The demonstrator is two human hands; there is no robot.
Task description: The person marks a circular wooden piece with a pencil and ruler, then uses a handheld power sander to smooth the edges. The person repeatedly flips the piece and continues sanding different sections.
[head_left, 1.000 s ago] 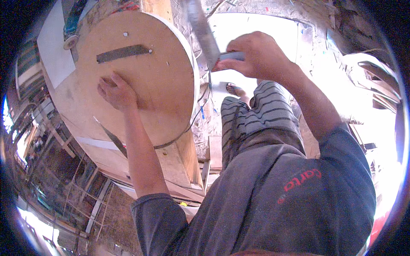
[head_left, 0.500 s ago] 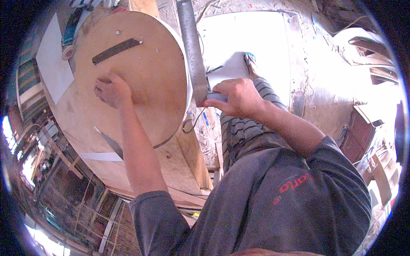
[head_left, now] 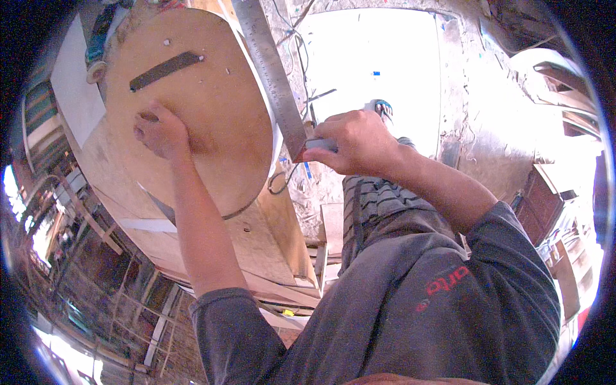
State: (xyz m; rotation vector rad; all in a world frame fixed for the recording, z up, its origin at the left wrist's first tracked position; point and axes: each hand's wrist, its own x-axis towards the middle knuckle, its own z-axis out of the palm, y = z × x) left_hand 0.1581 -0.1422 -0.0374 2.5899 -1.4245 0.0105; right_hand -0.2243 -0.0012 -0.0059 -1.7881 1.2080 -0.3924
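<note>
A round tan board [head_left: 231,115] with a white edge bears a dark strip [head_left: 163,69] and small pale bits. My left hand [head_left: 160,131] rests on its face, fingers curled, with nothing visible in them. My right hand [head_left: 353,141] grips the grey handle [head_left: 321,144] of a steel square [head_left: 269,77], whose marked metal blade runs alongside the board's right edge. Whether the blade touches that edge I cannot tell.
A wooden bench [head_left: 282,250] carries the board. A teal power tool [head_left: 97,42] and a white offcut [head_left: 77,96] lie left of it. A white sheet [head_left: 378,51] is underfoot. Boards [head_left: 552,192] are piled at right; wooden scrap crowds the lower left.
My right hand has brought the square down and left along the board's edge. My left hand stays on the board, shifted slightly left in view. My foot has shifted on the white sheet.
</note>
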